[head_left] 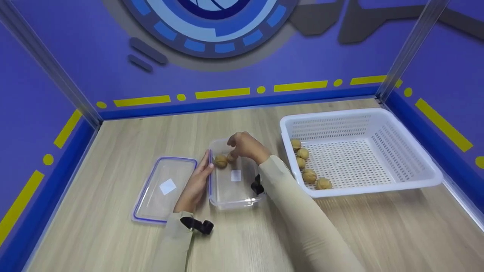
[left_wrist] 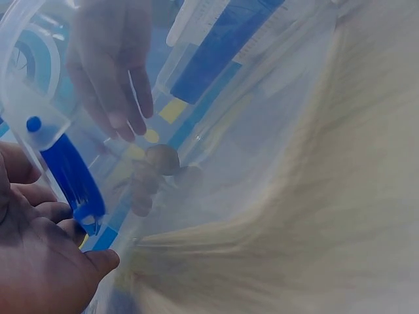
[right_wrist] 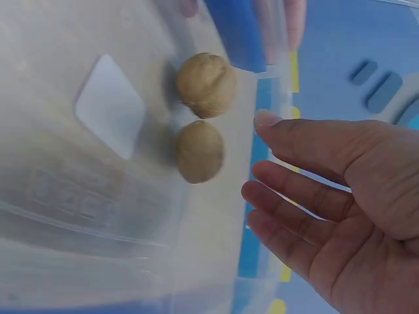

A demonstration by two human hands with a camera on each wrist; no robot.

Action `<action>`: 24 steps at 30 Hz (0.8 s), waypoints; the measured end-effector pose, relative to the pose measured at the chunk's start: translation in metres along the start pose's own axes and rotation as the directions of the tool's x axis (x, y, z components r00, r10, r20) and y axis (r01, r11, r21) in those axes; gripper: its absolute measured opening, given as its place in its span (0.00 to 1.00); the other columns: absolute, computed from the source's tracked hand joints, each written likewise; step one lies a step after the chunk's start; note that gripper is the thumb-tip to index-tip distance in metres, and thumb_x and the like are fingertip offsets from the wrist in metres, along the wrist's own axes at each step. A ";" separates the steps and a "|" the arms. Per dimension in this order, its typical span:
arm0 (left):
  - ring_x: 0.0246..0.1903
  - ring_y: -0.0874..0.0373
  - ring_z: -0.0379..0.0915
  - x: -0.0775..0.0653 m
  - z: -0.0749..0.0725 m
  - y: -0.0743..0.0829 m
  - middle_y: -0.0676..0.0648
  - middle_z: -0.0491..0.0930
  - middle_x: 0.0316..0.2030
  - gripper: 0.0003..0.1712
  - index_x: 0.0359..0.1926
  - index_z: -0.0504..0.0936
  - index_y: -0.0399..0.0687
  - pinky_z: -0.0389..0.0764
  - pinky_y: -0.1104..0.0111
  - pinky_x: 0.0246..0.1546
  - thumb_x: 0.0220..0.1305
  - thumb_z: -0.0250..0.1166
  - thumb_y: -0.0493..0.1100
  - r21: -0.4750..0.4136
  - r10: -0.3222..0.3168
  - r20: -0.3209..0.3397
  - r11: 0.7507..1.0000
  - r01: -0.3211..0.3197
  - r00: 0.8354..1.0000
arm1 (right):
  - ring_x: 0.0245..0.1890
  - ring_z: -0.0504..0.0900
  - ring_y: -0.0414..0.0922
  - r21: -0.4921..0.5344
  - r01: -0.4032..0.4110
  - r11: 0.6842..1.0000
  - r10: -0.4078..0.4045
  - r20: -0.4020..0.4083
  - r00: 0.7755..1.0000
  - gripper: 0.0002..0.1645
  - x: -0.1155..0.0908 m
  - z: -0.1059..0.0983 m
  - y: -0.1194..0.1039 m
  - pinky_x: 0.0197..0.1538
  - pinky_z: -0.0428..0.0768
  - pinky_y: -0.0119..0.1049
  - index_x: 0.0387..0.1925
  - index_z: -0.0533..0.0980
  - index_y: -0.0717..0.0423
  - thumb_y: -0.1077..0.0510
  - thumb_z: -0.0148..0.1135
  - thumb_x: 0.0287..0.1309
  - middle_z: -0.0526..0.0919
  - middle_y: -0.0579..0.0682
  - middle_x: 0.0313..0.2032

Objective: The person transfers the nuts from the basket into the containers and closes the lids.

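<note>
A clear plastic food container (head_left: 230, 192) with blue-edged side clips stands on the table. Two walnuts (right_wrist: 206, 85) lie close together on its floor, near one end. My left hand (head_left: 196, 185) holds the container's left side, thumb by the rim and fingers along the outer wall near a blue clip (left_wrist: 75, 180). Over the container's far end is my right hand (head_left: 247, 146), just above the walnuts. The right wrist view shows its fingers (right_wrist: 294, 212) loosely bent and apart from the walnuts, with nothing held.
To the right stands a white plastic basket (head_left: 363, 185) with several walnuts (head_left: 309, 176) along its left side. The container's clear lid (head_left: 151, 204), with a blue seal and a white label (head_left: 167, 186), lies at the left. Blue panels (head_left: 227, 75) enclose the table.
</note>
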State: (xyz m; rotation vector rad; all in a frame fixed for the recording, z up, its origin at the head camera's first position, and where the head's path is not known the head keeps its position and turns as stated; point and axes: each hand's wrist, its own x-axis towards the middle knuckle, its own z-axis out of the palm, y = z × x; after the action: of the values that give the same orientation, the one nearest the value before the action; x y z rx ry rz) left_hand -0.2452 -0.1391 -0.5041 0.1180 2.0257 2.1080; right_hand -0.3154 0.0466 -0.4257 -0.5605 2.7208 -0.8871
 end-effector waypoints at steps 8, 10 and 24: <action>0.76 0.48 0.23 0.000 0.000 0.000 0.46 0.32 0.77 0.35 0.76 0.41 0.53 0.28 0.53 0.75 0.75 0.44 0.43 0.026 -0.022 -0.010 0.999 0.022 1.000 | 0.48 0.83 0.53 -0.025 0.071 0.997 -0.072 -0.038 0.997 0.23 -0.007 -0.018 -0.008 0.54 0.82 0.43 0.52 0.79 0.65 0.63 0.68 0.52 0.84 0.60 0.49; 0.76 0.48 0.23 0.000 0.000 0.000 0.46 0.32 0.77 0.35 0.76 0.41 0.53 0.28 0.53 0.75 0.75 0.44 0.43 0.023 -0.021 -0.006 1.000 0.022 1.000 | 0.48 0.83 0.53 -0.021 0.086 0.996 -0.087 -0.046 0.995 0.24 -0.010 -0.024 -0.011 0.54 0.82 0.43 0.52 0.78 0.65 0.62 0.69 0.53 0.84 0.60 0.49; 0.76 0.48 0.22 -0.001 -0.001 0.001 0.46 0.32 0.77 0.34 0.76 0.41 0.52 0.28 0.53 0.75 0.75 0.44 0.43 0.018 -0.020 0.002 1.000 0.020 1.000 | 0.50 0.82 0.55 0.029 0.180 0.983 -0.176 -0.087 0.980 0.25 -0.028 -0.069 -0.011 0.57 0.80 0.45 0.52 0.78 0.65 0.59 0.70 0.53 0.83 0.61 0.49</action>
State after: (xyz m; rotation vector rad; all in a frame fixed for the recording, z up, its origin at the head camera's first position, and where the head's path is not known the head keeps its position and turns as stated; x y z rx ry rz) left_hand -0.2441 -0.1405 -0.5035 0.1024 2.0361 2.0771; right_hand -0.3094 0.0853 -0.3620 -0.7865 2.7550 -1.0235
